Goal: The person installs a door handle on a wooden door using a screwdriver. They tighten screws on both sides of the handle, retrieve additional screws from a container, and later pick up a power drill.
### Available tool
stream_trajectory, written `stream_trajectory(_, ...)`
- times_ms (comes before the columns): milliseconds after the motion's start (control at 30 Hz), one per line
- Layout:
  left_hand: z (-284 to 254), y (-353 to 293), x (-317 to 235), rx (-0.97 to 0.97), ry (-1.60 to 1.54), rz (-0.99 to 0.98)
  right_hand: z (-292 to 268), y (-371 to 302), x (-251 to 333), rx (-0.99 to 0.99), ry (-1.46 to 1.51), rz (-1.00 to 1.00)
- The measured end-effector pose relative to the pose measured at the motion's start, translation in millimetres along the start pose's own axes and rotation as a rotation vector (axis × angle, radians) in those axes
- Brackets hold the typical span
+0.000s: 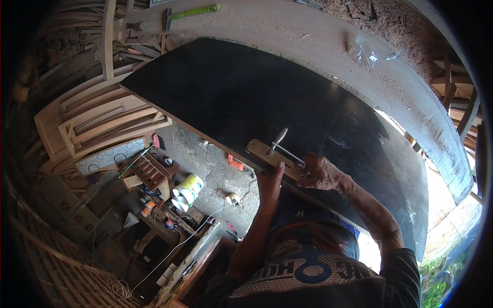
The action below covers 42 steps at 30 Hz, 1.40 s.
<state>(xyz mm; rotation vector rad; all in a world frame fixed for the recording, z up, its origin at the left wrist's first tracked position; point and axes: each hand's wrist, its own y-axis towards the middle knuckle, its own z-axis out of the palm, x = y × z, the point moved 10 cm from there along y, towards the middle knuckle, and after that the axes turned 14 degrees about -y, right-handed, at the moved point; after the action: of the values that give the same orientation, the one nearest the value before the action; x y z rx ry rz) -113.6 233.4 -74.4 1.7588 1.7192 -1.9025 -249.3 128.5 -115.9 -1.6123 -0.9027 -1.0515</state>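
Note:
A large dark board (215,97) lies before me, its near edge close to my body. On that edge rests a brass-coloured door handle plate (259,148), with a pale lever handle (280,136) standing up from it. My left hand (269,179) is closed at the near edge, thumb pressed against the plate, its other fingers mostly hidden. My right hand (322,173) bends over the plate's right end, fingers closed at the end of a slim metal rod (288,155) that slants from the lever's foot. Whether the rod is a screwdriver shaft I cannot tell.
Beyond the board runs a long, pale wooden beam (303,31) with a hammer (192,12) with a green handle and crumpled clear plastic (367,54). Wooden frames (110,120) lean at left. A white-and-yellow bucket (189,189) lies on the concrete floor.

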Motion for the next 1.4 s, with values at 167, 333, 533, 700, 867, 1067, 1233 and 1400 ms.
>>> stream_trajectory(167,-42.2,1.0,-45.3,0.003,0.892,-0.15,-0.6,-0.8,-4.7,-0.018,0.05,0.013)
stream_trajectory(333,-4.3,26.4,-129.6,0.397,1.327,0.492,-4.5,0.8,-3.6,-0.019,0.046,-0.001)
stream_trajectory(533,41.4,62.2,-129.8,0.988,1.733,0.506,-13.2,1.0,3.4,0.047,0.112,0.065)
stream_trajectory(700,44.0,75.0,-111.2,1.061,1.6,0.396,-10.8,1.5,2.7,0.015,0.037,0.031)
stream_trajectory(867,44.8,80.1,-108.9,1.053,1.561,0.432,-9.4,0.3,-0.5,0.004,0.044,0.035)
stream_trajectory(1067,41.3,81.5,-106.1,1.047,1.543,0.438,-11.9,-1.4,5.8,0.03,0.065,0.075)
stream_trajectory(1233,40.1,81.5,-106.2,1.043,1.526,0.455,-10.4,0.2,7.0,0.027,0.006,0.068)
stream_trajectory(1400,40.0,80.9,-106.2,1.038,1.509,0.511,-12.7,3.3,3.3,0.029,0.052,0.176)
